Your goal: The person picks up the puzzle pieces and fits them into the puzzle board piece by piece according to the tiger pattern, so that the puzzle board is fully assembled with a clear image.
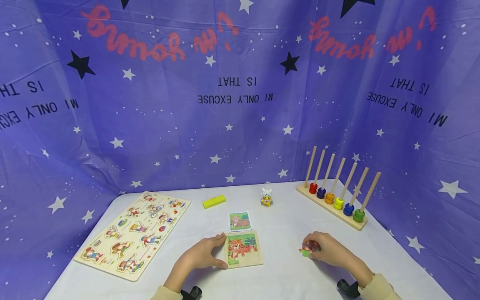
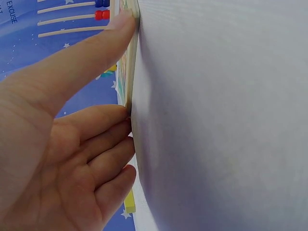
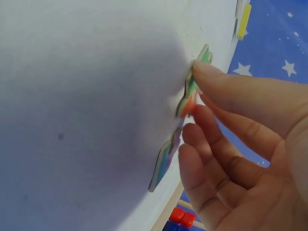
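My left hand (image 1: 204,252) holds the left edge of a square wooden jigsaw board (image 1: 256,263), thumb at its near corner and fingertips at its far corner. A partly assembled tiger picture (image 1: 240,248) lies in the board, with bare wood at its lower right. In the left wrist view the thumb (image 2: 91,57) presses the board's edge. Off to the right, my right hand (image 1: 328,248) pinches a green and red jigsaw piece (image 3: 190,91) between thumb and fingers. A blue-edged jigsaw piece (image 3: 161,163) lies under those fingers in the right wrist view, hidden in the head view.
A tiger picture card (image 1: 240,221) lies just beyond the board. Farther back are a yellow block (image 1: 214,201) and a small figurine (image 1: 266,197). A large puzzle board with figures (image 1: 135,233) lies left; a peg rack with colored beads (image 1: 333,200) stands right.
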`<state>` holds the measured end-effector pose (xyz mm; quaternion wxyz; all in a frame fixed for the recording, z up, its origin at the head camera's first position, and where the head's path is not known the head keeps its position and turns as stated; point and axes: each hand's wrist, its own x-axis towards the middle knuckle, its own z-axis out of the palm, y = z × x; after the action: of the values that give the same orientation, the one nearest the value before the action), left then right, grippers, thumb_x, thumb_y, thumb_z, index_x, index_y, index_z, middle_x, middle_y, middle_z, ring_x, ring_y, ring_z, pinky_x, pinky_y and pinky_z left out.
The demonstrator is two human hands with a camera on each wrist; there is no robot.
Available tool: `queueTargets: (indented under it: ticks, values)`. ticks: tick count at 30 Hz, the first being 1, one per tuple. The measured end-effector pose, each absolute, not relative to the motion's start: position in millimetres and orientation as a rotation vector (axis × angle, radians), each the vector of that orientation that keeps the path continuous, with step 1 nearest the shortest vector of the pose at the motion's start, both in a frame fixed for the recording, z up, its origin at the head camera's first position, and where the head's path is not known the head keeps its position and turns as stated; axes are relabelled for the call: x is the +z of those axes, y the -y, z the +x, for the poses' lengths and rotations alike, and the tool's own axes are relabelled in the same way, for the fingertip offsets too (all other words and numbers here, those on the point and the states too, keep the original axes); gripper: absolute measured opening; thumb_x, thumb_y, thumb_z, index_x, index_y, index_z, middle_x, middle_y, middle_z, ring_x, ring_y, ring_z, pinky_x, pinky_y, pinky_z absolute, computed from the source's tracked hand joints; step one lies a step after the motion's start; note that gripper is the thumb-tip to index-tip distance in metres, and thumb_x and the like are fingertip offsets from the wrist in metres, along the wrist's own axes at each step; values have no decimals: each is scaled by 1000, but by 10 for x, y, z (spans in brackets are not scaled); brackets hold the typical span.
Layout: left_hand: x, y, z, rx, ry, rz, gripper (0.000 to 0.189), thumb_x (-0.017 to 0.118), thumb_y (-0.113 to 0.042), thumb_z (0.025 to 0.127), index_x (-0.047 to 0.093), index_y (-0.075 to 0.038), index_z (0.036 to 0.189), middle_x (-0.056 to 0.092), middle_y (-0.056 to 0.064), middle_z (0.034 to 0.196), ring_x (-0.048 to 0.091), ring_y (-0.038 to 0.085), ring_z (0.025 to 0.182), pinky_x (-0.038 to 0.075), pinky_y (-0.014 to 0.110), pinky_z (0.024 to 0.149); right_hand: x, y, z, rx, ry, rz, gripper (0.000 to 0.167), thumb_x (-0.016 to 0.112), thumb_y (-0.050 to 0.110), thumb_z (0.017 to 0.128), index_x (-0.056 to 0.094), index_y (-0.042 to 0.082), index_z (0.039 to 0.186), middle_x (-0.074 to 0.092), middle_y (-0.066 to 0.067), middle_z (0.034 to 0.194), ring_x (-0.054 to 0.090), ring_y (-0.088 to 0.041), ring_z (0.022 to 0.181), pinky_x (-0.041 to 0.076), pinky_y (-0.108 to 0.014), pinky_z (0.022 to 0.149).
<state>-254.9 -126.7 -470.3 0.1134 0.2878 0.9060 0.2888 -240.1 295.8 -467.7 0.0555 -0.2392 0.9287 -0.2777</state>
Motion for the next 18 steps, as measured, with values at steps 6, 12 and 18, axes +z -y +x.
queueTargets:
  ticks: [6, 12, 18]
  values:
    - [-4704, 1273, -2550, 849, -2659, 844, 90, 81, -42, 71, 46, 6, 139, 40, 19, 147, 37, 37, 135, 29, 52, 111, -4699, -2974, -2397, -858, -2833, -797, 27, 78, 8, 80, 67, 14, 104, 56, 4, 86, 51, -10, 73, 44, -22, 57]
    - [-4711, 1274, -2549, 850, -2662, 842, 90, 81, -42, 71, 46, 6, 139, 40, 19, 147, 37, 37, 135, 29, 52, 111, -4707, -2975, -2417, -890, -2813, -758, 28, 78, 7, 78, 67, 17, 102, 58, 7, 81, 50, -6, 69, 46, -22, 55]
    - [-4694, 1258, -2533, 850, -2663, 828, 90, 82, -41, 71, 46, 6, 139, 40, 19, 147, 37, 37, 135, 29, 52, 111, -4646, -2983, -2416, -934, -2767, -800, 25, 77, 4, 79, 69, 18, 98, 62, 7, 80, 54, -5, 70, 49, -22, 57]
